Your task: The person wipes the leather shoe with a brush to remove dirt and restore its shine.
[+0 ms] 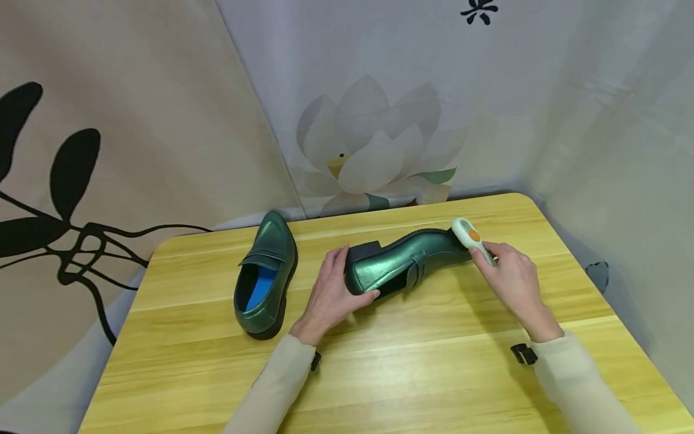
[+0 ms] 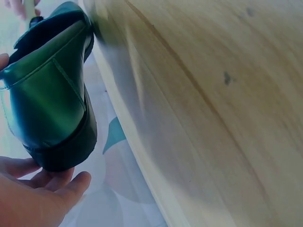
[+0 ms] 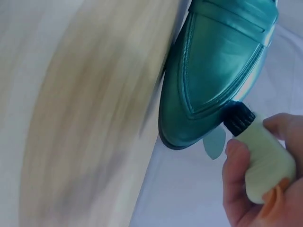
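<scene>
A green loafer [image 1: 398, 262] is tilted on its side, its heel toward the left and its toe toward the right. My left hand [image 1: 337, 289] grips it at the heel, thumb along the opening; the left wrist view shows the fingers [image 2: 61, 182] around the heel block. In my right hand [image 1: 509, 274] is a small white shoe brush [image 1: 470, 235] with an orange spot. The brush's dark bristles [image 3: 239, 118] touch the edge of the loafer's toe in the right wrist view. The matching loafer [image 1: 267, 277], with a blue insole, stands upright to the left.
A light wooden table [image 1: 423, 374] with rounded corners carries both shoes. Behind it hangs a pale curtain [image 1: 412, 54] printed with a flower and dark leaves, which meets the table's back edge. Another pale cloth [image 1: 640, 150] hangs along the right side.
</scene>
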Motion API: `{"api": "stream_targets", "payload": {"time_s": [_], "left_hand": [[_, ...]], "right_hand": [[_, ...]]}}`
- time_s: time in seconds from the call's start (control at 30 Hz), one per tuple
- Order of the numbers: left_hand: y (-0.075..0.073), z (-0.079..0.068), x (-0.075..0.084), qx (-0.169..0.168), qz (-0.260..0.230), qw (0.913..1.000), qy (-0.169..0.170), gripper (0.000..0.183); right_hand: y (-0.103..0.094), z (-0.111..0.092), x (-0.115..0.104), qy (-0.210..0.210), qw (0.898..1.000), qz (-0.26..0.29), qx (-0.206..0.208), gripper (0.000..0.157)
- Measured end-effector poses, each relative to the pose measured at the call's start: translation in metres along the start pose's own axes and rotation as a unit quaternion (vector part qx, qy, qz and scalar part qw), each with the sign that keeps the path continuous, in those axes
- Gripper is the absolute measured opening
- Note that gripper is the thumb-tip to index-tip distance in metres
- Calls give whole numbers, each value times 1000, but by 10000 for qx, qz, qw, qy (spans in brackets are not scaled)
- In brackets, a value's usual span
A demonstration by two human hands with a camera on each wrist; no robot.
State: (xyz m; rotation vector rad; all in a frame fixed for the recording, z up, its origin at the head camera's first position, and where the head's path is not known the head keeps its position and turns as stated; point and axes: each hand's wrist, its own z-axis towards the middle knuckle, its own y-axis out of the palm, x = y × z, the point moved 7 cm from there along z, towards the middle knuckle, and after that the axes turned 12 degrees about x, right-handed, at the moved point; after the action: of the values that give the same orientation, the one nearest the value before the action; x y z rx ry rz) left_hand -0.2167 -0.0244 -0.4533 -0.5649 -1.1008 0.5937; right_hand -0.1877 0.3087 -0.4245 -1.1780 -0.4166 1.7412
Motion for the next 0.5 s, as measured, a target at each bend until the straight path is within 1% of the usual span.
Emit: {"api": "stream_targets", "payload": {"time_s": [0.07, 0.2, 0.3, 0.37, 0.5], "left_hand": [[-1, 0, 0, 7, 6, 10000, 2, 111], [-2, 1, 0, 13, -6, 10000, -7, 110], [-2, 1, 1, 2, -14, 10000, -1, 110], [-2, 0, 1, -12, -7, 10000, 7, 110], [-2, 0, 0, -75, 9, 10000, -29, 110]], "right_hand": [[0, 1, 3, 53, 10000, 39, -75, 50], [3, 4, -4, 25, 9996, 204, -187, 52], [4, 4, -5, 44, 9997, 148, -198, 51], [3, 2, 2, 120, 9996, 44, -237, 51], [0, -6, 26, 388, 9980, -122, -478, 55]]}}
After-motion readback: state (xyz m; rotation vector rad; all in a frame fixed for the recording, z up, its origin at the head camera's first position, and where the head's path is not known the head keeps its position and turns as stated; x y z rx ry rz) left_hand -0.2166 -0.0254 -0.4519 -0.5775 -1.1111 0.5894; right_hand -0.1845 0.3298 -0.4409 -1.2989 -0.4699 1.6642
